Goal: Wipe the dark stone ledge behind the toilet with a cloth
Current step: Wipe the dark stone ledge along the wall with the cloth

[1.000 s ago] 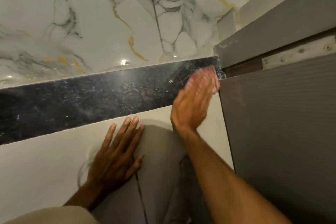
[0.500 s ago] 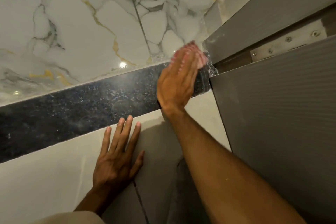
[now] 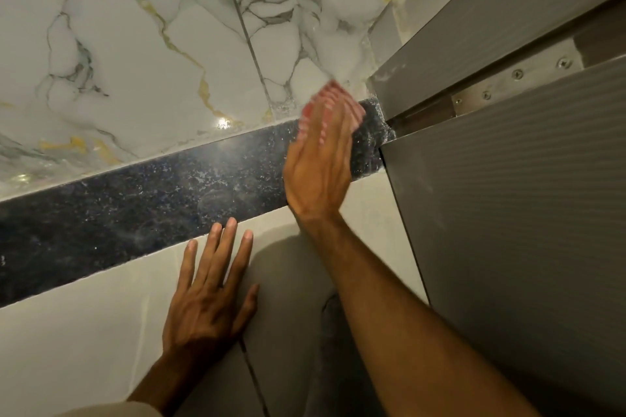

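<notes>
White marble wall tiles (image 3: 128,54) with grey and gold veins fill the upper left, split by a slanted grout joint. A grey ribbed partition (image 3: 508,213) stands at right, with a screwed metal hinge plate (image 3: 515,78). Pale tiles (image 3: 67,332) lie below.

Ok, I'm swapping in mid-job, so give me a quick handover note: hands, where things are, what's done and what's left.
Right hand: flat on the right end of the dark stone ledge, pink cloth showing at the blurred fingertips, close to the grey partition.
Left hand: open, empty, braced on the pale tile below the ledge.
Done: cannot tell for sure; smears and haze show mid-ledge.
Left: likely the middle and left stretch of the ledge.
</notes>
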